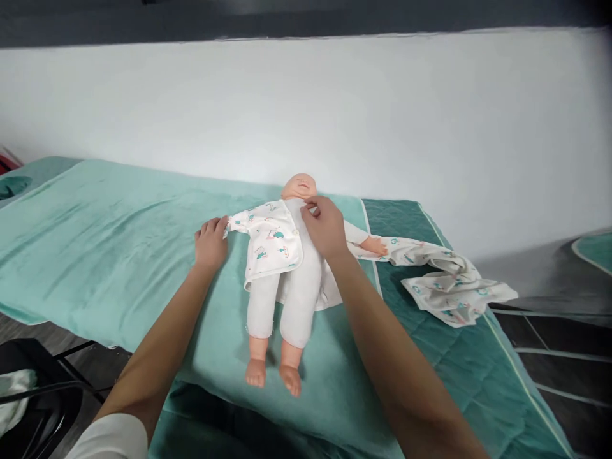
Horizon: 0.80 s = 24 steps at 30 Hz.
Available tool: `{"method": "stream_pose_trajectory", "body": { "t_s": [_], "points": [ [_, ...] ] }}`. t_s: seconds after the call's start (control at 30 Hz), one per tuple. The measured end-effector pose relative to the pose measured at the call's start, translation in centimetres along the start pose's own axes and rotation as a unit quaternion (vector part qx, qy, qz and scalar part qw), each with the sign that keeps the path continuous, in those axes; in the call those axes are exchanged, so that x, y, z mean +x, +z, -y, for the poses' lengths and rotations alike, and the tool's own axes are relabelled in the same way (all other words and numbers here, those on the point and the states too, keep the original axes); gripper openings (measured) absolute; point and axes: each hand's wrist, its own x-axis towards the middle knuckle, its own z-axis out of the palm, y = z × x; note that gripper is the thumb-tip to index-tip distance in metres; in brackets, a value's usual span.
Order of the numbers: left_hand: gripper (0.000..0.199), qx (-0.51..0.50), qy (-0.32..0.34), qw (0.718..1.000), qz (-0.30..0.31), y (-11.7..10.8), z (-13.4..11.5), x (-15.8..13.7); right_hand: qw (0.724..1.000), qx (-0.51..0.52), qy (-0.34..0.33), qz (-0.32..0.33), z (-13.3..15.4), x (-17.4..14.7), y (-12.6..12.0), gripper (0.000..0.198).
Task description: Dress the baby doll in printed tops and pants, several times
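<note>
A baby doll [309,280] with a white cloth body lies on its back on the bed. A white printed baby shirt [275,239] covers one arm and half of its chest, one sleeve on. The shirt's other side lies beneath the doll, partly hidden. At the left sleeve's end, my left hand [211,243] is closed around the cuff; the doll's hand there is hidden. My right hand [325,223] is over the upper chest just below the doll's chin, fingers curled in a pinch. What they hold, if anything, cannot be made out.
Matching printed cloth [449,280] lies bunched at the right, beyond the doll's bare hand. A light green cover [119,236] and a darker quilted mat [430,357] spread over the bed. Behind stands a white wall [306,108]. A black chair [38,389] is at lower left.
</note>
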Motion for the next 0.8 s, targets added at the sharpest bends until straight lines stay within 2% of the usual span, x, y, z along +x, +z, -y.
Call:
{"method": "stream_pose_trajectory", "body": {
  "t_s": [0.1,0.2,0.33,0.43,0.5,0.67,0.73,0.8],
  "points": [
    [0.060,0.005,0.004,1.000,0.004,0.3,0.4,1.1,0.994,-0.068,-0.019,0.085,1.7,3.4,2.0,0.015],
    [0.058,-0.004,0.003,1.000,-0.005,0.7,1.1,1.7,0.978,-0.132,0.015,0.158,2.5,6.1,4.3,0.016],
    [0.053,-0.024,0.020,0.999,-0.017,0.9,2.1,2.5,0.958,-0.188,0.051,0.209,2.6,8.1,6.4,0.013],
    [0.050,-0.038,0.044,0.998,-0.021,1.0,2.9,3.1,0.951,-0.178,0.079,0.239,2.5,8.3,6.7,0.011],
    [0.051,-0.043,0.052,0.998,-0.019,1.1,3.3,3.5,0.960,-0.163,0.090,0.210,2.5,7.7,6.3,0.011],
    [0.053,-0.038,0.011,0.999,-0.025,1.2,4.0,3.9,0.992,-0.081,0.089,0.036,1.8,5.6,4.1,0.018],
    [0.054,-0.031,-0.027,0.999,-0.030,1.1,4.0,3.9,0.994,-0.057,0.097,0.006,1.2,5.0,3.3,0.018],
    [0.056,-0.025,-0.053,0.998,-0.033,0.9,3.8,3.7,0.991,-0.057,0.118,0.007,0.7,4.6,2.8,0.017]
  ]
}}
